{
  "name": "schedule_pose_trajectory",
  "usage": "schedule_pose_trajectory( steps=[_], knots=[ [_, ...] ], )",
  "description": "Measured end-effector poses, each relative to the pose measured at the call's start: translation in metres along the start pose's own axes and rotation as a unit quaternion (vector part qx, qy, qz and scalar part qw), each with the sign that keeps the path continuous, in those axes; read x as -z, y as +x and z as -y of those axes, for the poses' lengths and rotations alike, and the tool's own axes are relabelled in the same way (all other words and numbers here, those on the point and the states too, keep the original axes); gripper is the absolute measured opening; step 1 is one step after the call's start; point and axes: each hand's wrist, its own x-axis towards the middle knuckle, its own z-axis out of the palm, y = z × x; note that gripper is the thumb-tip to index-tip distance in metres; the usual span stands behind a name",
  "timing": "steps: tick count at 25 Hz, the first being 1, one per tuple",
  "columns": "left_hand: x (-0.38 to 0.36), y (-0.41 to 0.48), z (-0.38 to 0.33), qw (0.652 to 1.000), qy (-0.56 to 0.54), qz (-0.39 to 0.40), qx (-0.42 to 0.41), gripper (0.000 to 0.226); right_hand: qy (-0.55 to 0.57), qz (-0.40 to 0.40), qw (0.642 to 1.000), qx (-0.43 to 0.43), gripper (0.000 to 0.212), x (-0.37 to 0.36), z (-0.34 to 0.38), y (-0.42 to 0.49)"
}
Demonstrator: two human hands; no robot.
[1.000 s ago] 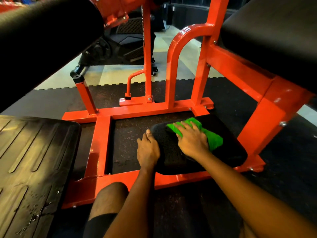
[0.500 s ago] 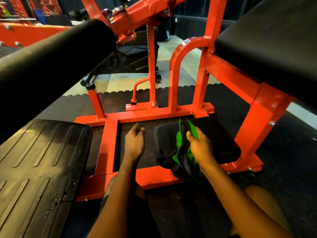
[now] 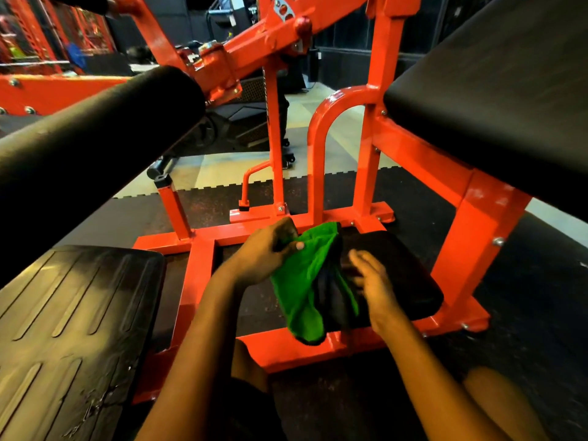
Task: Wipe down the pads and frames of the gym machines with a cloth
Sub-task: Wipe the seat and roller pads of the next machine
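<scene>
Black pad point(image 3: 401, 272) below: left hand point(image 3: 265, 251) pinches cloth point(image 3: 297, 284) beside right hand point(image 3: 377, 284).

Dark speckled rubber floor point(image 3: 397, 192) meets pale interlocking tiles point(image 3: 216, 173) before dark walls point(image 3: 191, 23).

The floor point(image 3: 413, 195) is dark speckled rubber matting, meeting paler tiles point(image 3: 206, 173) along 1 toothed seam. The orange machine frame point(image 3: 195, 281) stands directly on the dark matting.

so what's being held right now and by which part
The left hand pinches the green cloth by its upper edge; the right hand is blurred beside it, grip unclear.
</scene>
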Motion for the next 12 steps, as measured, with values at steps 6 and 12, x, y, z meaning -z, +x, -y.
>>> schedule_pose_trajectory(
  steps=[6, 12],
  knots=[
    [-0.014, 0.056, 0.009, 0.985, 0.084, 0.147, 0.009, 0.013, -0.500, -0.216, 0.810, 0.217, 0.008, 0.065, -0.040, 0.050],
    [-0.015, 0.056, -0.014, 0.974, 0.070, 0.211, -0.054, 0.011, -0.531, -0.249, 0.768, 0.258, 0.009, 0.066, -0.049, 0.052]
  ],
)
